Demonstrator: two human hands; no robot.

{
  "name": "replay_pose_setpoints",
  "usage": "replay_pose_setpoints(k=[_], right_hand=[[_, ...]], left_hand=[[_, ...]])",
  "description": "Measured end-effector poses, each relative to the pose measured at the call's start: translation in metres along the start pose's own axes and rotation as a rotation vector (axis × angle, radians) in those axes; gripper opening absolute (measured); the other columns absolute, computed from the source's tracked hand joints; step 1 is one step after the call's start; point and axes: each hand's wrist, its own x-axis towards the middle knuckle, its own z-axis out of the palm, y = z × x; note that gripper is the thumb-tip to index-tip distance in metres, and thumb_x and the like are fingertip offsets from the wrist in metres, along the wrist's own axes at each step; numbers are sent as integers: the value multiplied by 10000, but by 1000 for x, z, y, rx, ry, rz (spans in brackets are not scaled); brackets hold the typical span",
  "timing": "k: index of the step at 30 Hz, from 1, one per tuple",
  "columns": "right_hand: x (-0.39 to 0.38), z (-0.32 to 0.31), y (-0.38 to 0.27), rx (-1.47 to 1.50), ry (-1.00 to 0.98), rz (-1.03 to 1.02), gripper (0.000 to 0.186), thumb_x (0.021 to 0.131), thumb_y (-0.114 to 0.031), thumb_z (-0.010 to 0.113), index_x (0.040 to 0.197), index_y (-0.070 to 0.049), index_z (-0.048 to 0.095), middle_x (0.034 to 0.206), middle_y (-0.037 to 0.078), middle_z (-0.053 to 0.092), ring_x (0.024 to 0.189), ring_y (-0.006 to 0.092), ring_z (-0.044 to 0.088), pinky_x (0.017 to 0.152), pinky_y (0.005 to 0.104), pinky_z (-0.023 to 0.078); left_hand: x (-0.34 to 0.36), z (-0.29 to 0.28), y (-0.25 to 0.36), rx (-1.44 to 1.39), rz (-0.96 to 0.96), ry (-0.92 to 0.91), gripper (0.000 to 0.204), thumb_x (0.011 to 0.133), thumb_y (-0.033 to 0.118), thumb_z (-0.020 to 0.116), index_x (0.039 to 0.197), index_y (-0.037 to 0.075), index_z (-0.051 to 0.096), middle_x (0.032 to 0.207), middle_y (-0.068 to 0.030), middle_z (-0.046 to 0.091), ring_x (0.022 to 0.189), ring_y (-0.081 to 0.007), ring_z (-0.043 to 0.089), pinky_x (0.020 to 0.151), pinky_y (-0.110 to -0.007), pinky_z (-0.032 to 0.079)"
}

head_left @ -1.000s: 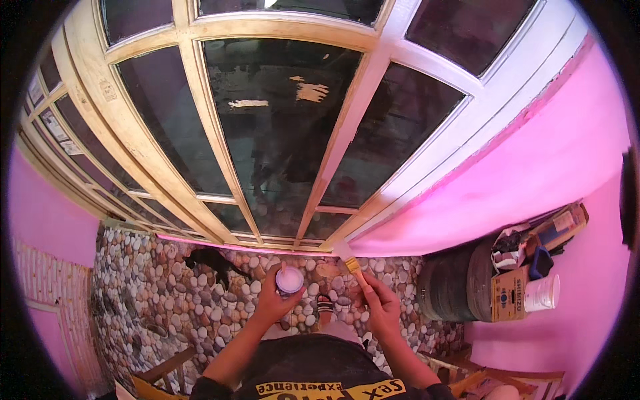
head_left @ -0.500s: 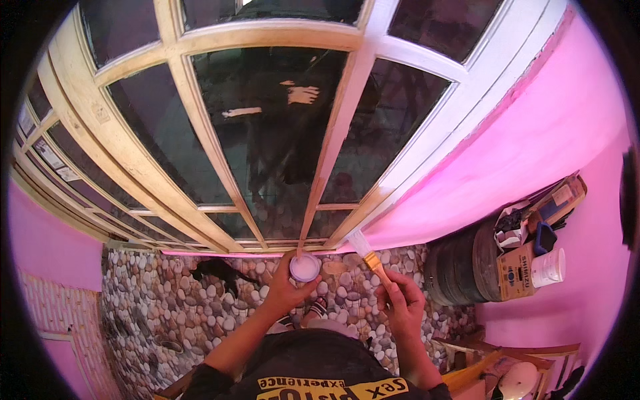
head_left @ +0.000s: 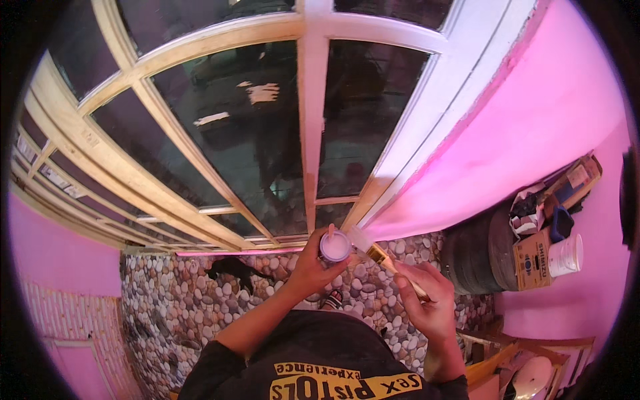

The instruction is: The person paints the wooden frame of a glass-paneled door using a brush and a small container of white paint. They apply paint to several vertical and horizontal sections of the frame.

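Okay, left hand (head_left: pixel 312 270) grips the cup (head_left: pixel 335 260) of pale liquid mid-frame; right hand (head_left: pixel 427 293) holds the brush (head_left: pixel 378 253) by its handle, bristles just right of the rim, contact unclear. If that's wet paint, overloaded bristles could drip on the pebbled floor (head_left: pixel 200 313), lower frame. Brush knocking the rim, or a tilted cup, could spill. Stray bristles could smear glass (head_left: pixel 233 133), upper centre. Cat (head_left: pixel 237 270), left of the cup, could get splashed.
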Motion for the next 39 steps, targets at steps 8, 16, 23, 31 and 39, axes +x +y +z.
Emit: replay_pose_setpoints(k=[8, 16, 23, 31, 39], right_hand=[[28, -13, -40, -278, -180, 114, 362, 819, 49, 649, 1169, -38, 684, 775, 103, 594, 666, 222, 632, 582, 313, 487], [38, 4, -52, -375, -210, 158, 351, 840, 5, 657, 1188, -38, 665, 791, 123, 571, 649, 299, 604, 583, 389, 485], [45, 23, -59, -462, -175, 198, 307, 845, 20, 669, 1143, -48, 694, 805, 115, 605, 649, 272, 616, 591, 363, 490], [53, 29, -66, -311, -114, 310, 313, 870, -2, 652, 1182, -25, 666, 821, 131, 603, 684, 279, 647, 608, 351, 499], [32, 34, -35, 154, 99, 615, 227, 956, -61, 625, 1164, 18, 672, 844, 46, 680, 668, 121, 617, 603, 274, 499]], left_hand=[[32, 11, 13, -147, 18, -154, 664, 818, 152, 809, 1339, 34, 414, 1199, -127, 574, 1104, -199, 594, 950, -332, 485], [51, -2, 10, -187, -15, -309, 695, 818, 153, 810, 1365, 16, 403, 1197, -136, 572, 1113, -207, 590, 963, -339, 477], [61, -16, 11, -260, -31, -372, 712, 821, 160, 810, 1371, -6, 390, 1227, -141, 551, 1148, -199, 562, 987, -331, 458], [69, -28, 4, -280, -31, -422, 750, 828, 150, 808, 1399, 17, 340, 1262, -129, 538, 1183, -203, 549, 993, -347, 458], [75, -35, 12, -216, -39, -419, 752, 823, 197, 819, 1388, -1, 364, 1254, -139, 550, 1174, -213, 564, 997, -344, 460]])
